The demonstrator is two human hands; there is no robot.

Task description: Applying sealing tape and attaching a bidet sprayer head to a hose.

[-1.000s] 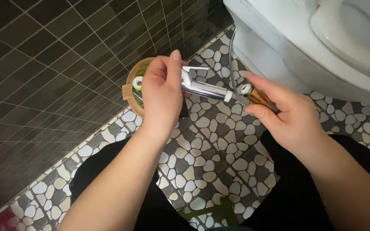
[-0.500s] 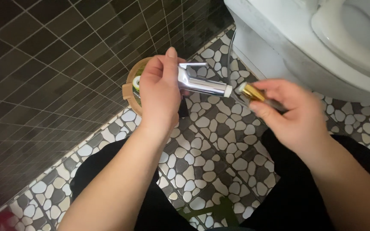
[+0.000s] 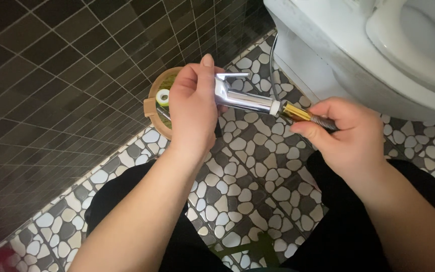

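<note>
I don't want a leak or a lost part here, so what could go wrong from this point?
1. The brass hose nut meets the chrome sprayer end in mid-air, so a tilted start could cross the threads.
2. The left hand holds the sprayer over hard pebble floor; a slip could dent it.
3. The white tape roll sits in a round tray under that hand and could get knocked.

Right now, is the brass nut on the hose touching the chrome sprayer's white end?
Touching. The head view shows the brass nut butted against the chrome sprayer at its white end, with no gap.
</note>
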